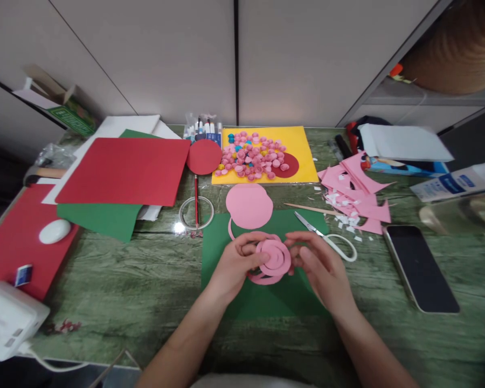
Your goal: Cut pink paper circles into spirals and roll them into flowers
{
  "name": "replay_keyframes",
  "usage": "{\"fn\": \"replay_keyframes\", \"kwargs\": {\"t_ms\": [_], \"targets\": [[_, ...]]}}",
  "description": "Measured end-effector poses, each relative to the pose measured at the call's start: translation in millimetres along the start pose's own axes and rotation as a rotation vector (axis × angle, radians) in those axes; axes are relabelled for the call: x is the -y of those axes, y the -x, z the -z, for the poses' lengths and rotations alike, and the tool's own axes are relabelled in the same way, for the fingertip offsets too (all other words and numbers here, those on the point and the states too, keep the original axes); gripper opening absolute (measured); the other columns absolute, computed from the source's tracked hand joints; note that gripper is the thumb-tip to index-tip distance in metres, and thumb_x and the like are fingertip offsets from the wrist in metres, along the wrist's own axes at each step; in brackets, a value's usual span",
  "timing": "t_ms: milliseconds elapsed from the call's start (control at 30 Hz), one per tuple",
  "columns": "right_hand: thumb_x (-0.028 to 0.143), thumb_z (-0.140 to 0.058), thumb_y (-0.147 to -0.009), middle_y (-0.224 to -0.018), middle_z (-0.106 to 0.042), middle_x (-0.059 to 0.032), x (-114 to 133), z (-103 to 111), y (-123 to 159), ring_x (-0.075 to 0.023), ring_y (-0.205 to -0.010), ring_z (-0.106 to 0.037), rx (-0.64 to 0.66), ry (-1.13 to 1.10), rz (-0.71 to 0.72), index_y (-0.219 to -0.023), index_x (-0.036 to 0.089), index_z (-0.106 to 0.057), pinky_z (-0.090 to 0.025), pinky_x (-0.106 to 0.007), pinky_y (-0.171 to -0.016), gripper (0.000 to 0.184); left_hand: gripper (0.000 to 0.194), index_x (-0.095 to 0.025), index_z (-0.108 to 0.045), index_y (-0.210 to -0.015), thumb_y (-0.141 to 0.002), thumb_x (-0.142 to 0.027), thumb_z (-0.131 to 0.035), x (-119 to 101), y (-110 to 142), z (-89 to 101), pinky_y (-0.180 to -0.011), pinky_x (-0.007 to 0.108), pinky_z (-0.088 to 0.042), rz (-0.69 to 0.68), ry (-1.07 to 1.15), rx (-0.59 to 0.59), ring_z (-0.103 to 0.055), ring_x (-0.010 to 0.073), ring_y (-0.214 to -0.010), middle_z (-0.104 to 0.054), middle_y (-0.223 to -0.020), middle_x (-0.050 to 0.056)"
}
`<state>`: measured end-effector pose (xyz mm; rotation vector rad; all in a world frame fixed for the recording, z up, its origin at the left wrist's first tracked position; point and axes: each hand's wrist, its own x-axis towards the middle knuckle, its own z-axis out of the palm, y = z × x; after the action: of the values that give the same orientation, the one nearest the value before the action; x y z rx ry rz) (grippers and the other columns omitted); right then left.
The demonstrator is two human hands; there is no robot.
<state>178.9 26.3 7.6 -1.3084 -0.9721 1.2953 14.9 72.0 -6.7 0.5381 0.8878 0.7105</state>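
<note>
My left hand pinches a pink paper spiral, thumb on its face, above a green paper sheet. The spiral's rings hang loosely apart, and one strip curls out behind my fingers. At the spiral's right edge is my right hand, with fingers curved and apart and the thumb clear of the paper. Its fingertips are close to the edge; whether they touch it is hard to see. Pink paper discs lie overlapped just beyond my hands. White-handled scissors rest by my right hand, blades partly on the green sheet.
Many rolled paper flowers cover a yellow sheet at the back. Pink scraps, a wooden stick and a phone lie to the right. Leftward are red paper, a ring, a pencil and a white charger.
</note>
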Motion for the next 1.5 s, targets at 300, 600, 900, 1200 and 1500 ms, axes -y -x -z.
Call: {"fn": "replay_keyframes", "kwargs": {"t_ms": [300,600,900,1200,1500], "targets": [[0.027,-0.051,-0.088,-0.082,-0.064,-0.0009,7.4,-6.8,1.1,-0.0106,-0.060,-0.058,0.187,0.140,-0.067,-0.102,0.022,-0.060,-0.051,-0.023,-0.056,0.017,0.057,-0.015,-0.063,-0.104,-0.053,-0.031,-0.084,1.5,-0.8,-1.6,-0.057,0.021,-0.043,0.071,0.142,0.130,-0.057,0.0109,-0.064,-0.065,-0.081,0.004],[0.029,-0.058,-0.084,-0.070,-0.064,-0.0003,9.2,-1.4,2.4,-0.0108,-0.055,-0.058,-0.032,0.200,0.072,-0.083,0.021,-0.065,-0.048,-0.021,-0.048,0.010,0.034,-0.013,-0.067,-0.077,-0.050,-0.022,-0.085,-0.8,-5.4,6.2,-0.063,0.019,-0.045,-0.045,0.107,-0.102,-0.060,0.0086,-0.061,-0.069,-0.068,0.001],[0.020,-0.061,-0.082,-0.086,-0.065,-0.0026,-0.5,-2.4,8.7,-0.0165,-0.079,-0.063,-0.145,0.388,0.230,-0.095,0.025,-0.063,-0.051,-0.028,-0.069,0.014,0.025,-0.014,-0.068,-0.078,-0.057,-0.018,-0.080,2.2,-5.6,5.4,-0.061,0.020,-0.044,-0.115,-0.151,-0.159,-0.058,0.0092,-0.062,-0.067,-0.068,-0.001],[0.026,-0.047,-0.091,-0.083,-0.057,-0.0023,0.1,2.2,-4.7,-0.0152,-0.073,-0.053,-0.045,0.551,0.104,-0.105,0.024,-0.062,-0.042,-0.027,-0.064,0.021,0.020,-0.014,-0.067,-0.070,-0.056,-0.020,-0.080,2.9,-6.2,4.3,-0.059,0.019,-0.044,-0.163,-0.203,-0.192,-0.055,0.0072,-0.059,-0.063,-0.063,-0.003],[0.029,-0.059,-0.084,-0.069,-0.048,0.0012,3.1,-1.3,-4.7,-0.0131,-0.065,-0.047,-0.028,0.594,0.117,-0.072,0.019,-0.057,-0.035,-0.026,-0.062,0.016,0.022,-0.014,-0.066,-0.079,-0.061,-0.022,-0.077,2.2,-4.4,0.7,-0.060,0.020,-0.044,-0.195,-0.329,-0.169,-0.055,0.0086,-0.062,-0.063,-0.068,-0.002]]}}
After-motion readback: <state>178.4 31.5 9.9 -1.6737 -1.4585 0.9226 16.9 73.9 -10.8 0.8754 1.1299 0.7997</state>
